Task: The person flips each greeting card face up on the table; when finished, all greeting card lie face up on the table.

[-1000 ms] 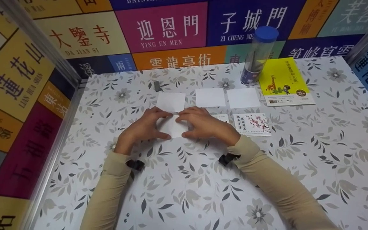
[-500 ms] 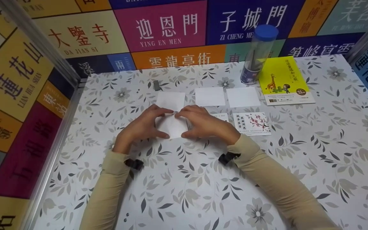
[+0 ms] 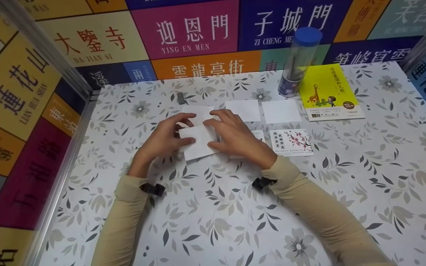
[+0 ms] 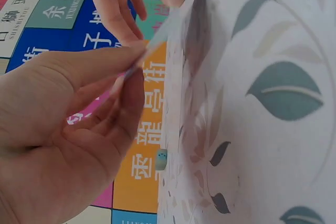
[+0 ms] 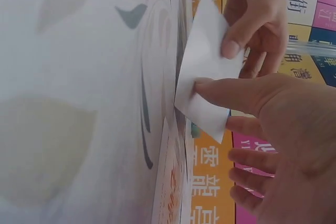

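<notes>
A blank white card (image 3: 198,149) is tilted up off the flowered tabletop between both hands. My left hand (image 3: 161,138) pinches its left side between thumb and fingers; the left wrist view shows this card nearly edge-on. On the opposite side, my right hand (image 3: 237,138) holds it, with the right thumb (image 5: 215,88) flat on the white face and the other fingers behind. Another white card (image 3: 197,109) lies just beyond, partly covered by the hands. Beneath the right hand, a printed card (image 3: 258,136) is mostly hidden.
Two blank white cards (image 3: 242,110) lie side by side behind the right hand. To the right are a card with pink blossoms (image 3: 291,143), a yellow booklet (image 3: 329,94) and a clear blue-lidded tube (image 3: 299,62). A small grey block (image 3: 181,98) sits at the back left.
The white card between the hands, flat on the table before, is now lifted and tilted. Both hands have risen slightly with it, and the right fingers have spread.
</notes>
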{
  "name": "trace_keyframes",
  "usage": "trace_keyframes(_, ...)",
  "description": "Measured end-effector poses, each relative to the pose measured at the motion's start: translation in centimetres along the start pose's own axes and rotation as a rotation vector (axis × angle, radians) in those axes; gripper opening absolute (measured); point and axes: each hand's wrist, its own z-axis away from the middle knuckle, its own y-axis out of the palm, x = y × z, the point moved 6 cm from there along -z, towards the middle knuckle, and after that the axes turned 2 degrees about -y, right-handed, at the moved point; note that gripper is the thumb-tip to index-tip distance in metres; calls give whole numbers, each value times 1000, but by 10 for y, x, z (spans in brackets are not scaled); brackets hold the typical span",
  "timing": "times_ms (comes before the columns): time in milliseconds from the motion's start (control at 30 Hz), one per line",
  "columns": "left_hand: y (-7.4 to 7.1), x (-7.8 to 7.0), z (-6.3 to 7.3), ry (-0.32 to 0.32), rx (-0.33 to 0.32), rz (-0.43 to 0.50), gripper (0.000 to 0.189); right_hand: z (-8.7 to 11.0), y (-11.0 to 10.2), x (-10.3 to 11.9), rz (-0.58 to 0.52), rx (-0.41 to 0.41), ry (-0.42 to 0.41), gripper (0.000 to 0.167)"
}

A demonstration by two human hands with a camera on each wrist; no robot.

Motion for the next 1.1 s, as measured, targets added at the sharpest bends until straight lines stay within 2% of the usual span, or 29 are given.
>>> trace_keyframes(167,-4,-3,-1,6,-33,134,65,-2,-8,3,-41,-74,-25,53)
trace_keyframes(300,-6,-4,-2,26,-46,236,58,-4,-10,5,-129,-57,-20,49)
trace_keyframes(500,-7,-4,-3,17,-61,343,42,-7,-11,6,-288,-56,-37,25)
trace_keyframes(633,-6,-2,-4,24,-69,387,41,-7,-13,8,-373,-70,-79,30)
trace_keyframes(733,-5,0,-4,36,-73,363,41,-6,-12,9,-405,-66,-91,36)
trace_keyframes(933,-5,0,-3,52,-72,243,50,-5,-8,12,-451,11,-127,18)
trace_keyframes(1100,-2,1,-2,12,-39,211,45,-5,-6,13,-475,32,-140,28)
